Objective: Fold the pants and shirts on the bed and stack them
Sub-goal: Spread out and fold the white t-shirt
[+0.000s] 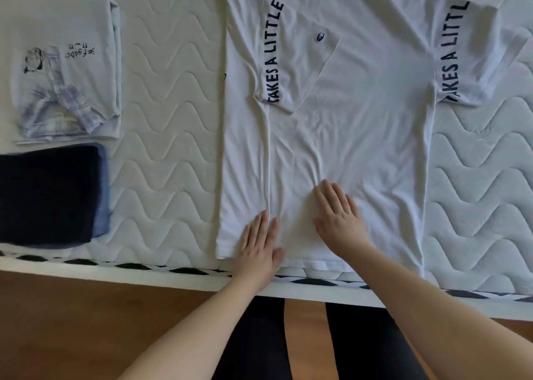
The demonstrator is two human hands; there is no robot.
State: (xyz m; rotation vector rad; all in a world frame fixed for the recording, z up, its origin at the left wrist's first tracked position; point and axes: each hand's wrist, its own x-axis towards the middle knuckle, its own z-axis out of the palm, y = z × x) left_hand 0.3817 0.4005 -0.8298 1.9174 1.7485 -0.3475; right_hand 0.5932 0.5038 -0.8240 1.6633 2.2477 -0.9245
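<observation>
under both palms, the white t-shirt (pixel 346 137) lies flat on the quilted mattress (pixel 173 120), long axis running away from the person, collar at the far end, hem at the near bed edge. left hand (pixel 259 244) and right hand (pixel 339 218) press it near the hem, fingers straight and together, gripping nothing. shirt's left side and sleeve are folded inward; right sleeve extends outward. well left of the left hand: folded printed shirt (pixel 66 71) and, nearer, folded dark pants (pixel 49 195).
</observation>
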